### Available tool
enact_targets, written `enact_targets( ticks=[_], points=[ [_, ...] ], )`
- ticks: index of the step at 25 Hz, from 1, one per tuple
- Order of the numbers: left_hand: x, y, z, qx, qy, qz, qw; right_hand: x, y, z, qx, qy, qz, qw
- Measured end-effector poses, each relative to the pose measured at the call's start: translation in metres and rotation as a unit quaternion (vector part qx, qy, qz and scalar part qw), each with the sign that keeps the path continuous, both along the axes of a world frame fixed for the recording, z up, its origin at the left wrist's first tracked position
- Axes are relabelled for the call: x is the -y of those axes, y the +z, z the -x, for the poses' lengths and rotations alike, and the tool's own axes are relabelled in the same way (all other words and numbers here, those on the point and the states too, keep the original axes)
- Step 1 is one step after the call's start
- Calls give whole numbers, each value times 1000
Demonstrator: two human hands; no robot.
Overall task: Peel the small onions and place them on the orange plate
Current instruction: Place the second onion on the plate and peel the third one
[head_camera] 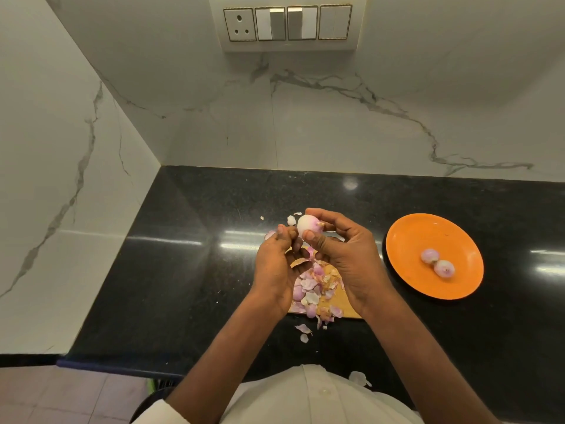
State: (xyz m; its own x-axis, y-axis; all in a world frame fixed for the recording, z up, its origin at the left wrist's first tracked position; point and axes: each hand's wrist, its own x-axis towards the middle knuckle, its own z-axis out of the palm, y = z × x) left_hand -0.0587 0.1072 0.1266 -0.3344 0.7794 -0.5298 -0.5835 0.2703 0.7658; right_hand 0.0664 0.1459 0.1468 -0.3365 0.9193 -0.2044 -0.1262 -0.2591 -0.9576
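Head view: no writing or brand can be read. A small onion point(308, 228) is pinched between thumb and fingers of the right hand point(345, 255); the left hand point(275, 264) has its fingertips bunched against it. The board point(345, 301) is largely hidden under peels point(312, 292). Two peeled onions point(437, 261) lie on the orange plate point(406, 237), right, on the black countertop point(183, 240) before marble walls point(336, 117) with a switch panel point(287, 23).

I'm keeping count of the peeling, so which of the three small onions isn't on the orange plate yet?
The pale onion held in the right hand, above the peels. The other two onions lie touching on the orange plate.
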Motion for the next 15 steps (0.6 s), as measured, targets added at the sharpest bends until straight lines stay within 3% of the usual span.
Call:
enact_targets(
  ticks=[5,15],
  points=[
    [3,-1,11,-17,-78,-72,994,0,-4,-2,45,-26,-49,997],
    [10,-13,4,28,-37,-78,996,3,-22,6,131,-92,-39,986]
  ],
)
